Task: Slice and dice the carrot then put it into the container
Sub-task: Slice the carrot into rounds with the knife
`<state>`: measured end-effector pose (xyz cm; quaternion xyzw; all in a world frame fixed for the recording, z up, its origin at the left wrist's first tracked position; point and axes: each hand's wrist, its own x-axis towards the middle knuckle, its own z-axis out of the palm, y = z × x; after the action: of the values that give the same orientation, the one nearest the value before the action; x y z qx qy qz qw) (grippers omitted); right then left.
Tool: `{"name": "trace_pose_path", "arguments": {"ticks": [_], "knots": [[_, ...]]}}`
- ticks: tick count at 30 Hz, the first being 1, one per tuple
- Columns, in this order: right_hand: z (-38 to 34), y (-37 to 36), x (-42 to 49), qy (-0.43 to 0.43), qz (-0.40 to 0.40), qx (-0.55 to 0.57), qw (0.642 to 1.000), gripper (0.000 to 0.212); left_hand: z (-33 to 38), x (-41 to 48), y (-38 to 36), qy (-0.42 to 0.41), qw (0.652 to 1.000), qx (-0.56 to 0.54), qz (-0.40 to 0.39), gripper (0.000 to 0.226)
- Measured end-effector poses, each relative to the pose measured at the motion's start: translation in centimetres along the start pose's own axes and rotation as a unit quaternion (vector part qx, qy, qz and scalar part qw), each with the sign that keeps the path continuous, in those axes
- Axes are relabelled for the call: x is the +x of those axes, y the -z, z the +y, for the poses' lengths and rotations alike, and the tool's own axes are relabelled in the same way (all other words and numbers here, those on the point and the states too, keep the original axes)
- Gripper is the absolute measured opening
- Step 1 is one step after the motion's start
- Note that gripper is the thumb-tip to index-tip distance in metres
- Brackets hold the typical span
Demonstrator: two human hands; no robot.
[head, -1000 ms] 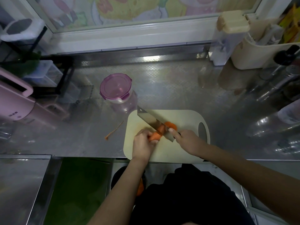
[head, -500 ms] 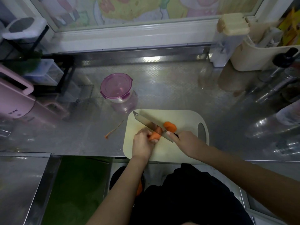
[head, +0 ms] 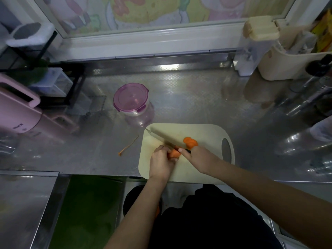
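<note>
A cream cutting board point(head: 206, 133) lies at the counter's front edge. On it my left hand point(head: 160, 162) grips an orange carrot point(head: 173, 153) with curled fingers. My right hand point(head: 199, 159) holds the handle of a cleaver point(head: 162, 138), forefinger stretched along the blade's back; the blade lies low on the carrot, its tip pointing far left. Cut carrot slices point(head: 190, 141) lie just right of the blade. A round clear container point(head: 133, 102) with a purple clip lid stands shut behind the board's left corner.
A thin carrot peel point(head: 128, 145) lies on the steel counter point(head: 188, 97) left of the board. A pink appliance point(head: 19, 114) and a black rack sit far left. A clear dispenser point(head: 255, 45), beige bin point(head: 287, 63) and bottles crowd the right.
The cleaver has come down from a raised tilt onto the carrot, its tip swinging lower and left. The slices now lie apart from the blade. My left hand stays on the carrot.
</note>
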<state>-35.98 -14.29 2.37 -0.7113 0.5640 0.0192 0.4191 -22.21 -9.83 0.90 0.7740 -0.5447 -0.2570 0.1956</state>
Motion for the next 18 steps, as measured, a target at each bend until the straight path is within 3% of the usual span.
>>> {"name": "trace_pose_path", "arguments": {"ticks": [5,9,18], "knots": [[0.4,0.7,-0.4,0.003,-0.008,0.023,1.0,0.047,-0.1,0.2,0.1,0.005,1.0,-0.009,-0.002,0.018],[0.9,1.0,-0.4,-0.003,0.002,0.049,0.999,0.058,-0.2,0.3,0.1,0.006,1.0,-0.007,-0.005,0.017],[0.8,1.8,-1.7,0.007,0.003,0.05,0.999,0.053,-0.2,0.4,0.0,0.005,1.0,0.0,-0.002,0.017]]}}
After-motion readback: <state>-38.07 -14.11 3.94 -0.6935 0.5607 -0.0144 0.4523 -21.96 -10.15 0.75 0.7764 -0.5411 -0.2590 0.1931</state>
